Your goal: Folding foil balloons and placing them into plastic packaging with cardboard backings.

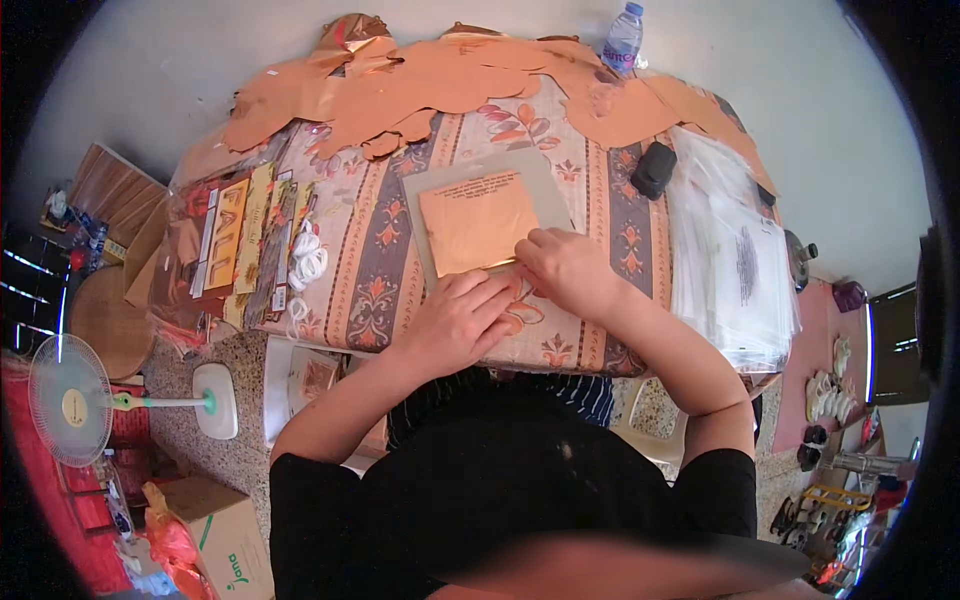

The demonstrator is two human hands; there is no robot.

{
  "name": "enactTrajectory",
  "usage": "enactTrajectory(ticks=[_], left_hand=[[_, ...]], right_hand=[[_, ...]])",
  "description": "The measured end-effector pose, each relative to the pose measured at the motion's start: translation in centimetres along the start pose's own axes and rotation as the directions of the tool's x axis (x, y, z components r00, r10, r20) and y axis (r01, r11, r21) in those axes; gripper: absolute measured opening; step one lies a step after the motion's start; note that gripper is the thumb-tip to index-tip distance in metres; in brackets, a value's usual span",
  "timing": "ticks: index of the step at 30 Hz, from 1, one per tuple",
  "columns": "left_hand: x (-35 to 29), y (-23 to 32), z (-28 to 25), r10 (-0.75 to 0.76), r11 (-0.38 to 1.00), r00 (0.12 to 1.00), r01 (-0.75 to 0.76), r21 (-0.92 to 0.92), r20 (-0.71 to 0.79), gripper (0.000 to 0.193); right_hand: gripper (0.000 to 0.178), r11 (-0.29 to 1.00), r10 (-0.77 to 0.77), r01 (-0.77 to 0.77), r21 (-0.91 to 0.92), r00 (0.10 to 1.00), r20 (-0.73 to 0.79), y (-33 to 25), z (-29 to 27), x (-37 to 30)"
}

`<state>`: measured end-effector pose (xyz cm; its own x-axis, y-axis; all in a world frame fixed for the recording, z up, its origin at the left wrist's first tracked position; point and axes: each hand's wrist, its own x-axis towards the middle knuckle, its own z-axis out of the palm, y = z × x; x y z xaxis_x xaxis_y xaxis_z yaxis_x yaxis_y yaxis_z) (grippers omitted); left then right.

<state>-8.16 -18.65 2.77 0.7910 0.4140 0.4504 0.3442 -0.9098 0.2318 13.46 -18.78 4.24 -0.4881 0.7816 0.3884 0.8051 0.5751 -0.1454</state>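
Note:
A clear plastic bag with small dark print, with a flat orange-gold sheet (pixel 478 222) showing through it, lies on a grey board (pixel 415 215) in the middle of the table. My left hand (pixel 458 325) rests with its fingers stretched out along the near edge of the bag. At the bag's near right corner my right hand (pixel 565 268) is closed, fingertips pinched on the edge. What exactly lies under those fingertips is partly hidden.
Orange-gold cut-out sheets (pixel 380 95) spread along the table's far side, near a water bottle (pixel 622 42). A black case (pixel 654 170) lies beside stacked clear bags (pixel 735 260) at right. Packaged decorations (pixel 235 235) and white cord (pixel 308 258) lie left. A fan (pixel 75 402) stands beyond.

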Motion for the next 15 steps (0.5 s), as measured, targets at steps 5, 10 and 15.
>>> enactTrajectory(ticks=[5, 10, 15], left_hand=[[0.0, -0.2, -0.2, -0.023, 0.996, 0.999, 0.027, -0.09, 0.046, 0.04], [-0.3, -0.6, -0.4, -0.027, 0.994, 0.998, 0.033, -0.108, 0.054, 0.042], [-0.3, -0.7, 0.0, -0.017, 0.99, 0.998, 0.025, -0.142, 0.056, 0.043]], right_hand=[[0.01, 0.994, -0.033, 0.046, -0.098, 0.992, 0.123, 0.0, 0.8, 0.8], [0.016, 0.994, -0.027, 0.047, -0.103, 0.981, 0.19, -0.1, 0.9, 1.4], [0.016, 0.987, 0.027, 0.004, -0.159, 0.981, 0.191, -0.1, 1.5, 1.7]])
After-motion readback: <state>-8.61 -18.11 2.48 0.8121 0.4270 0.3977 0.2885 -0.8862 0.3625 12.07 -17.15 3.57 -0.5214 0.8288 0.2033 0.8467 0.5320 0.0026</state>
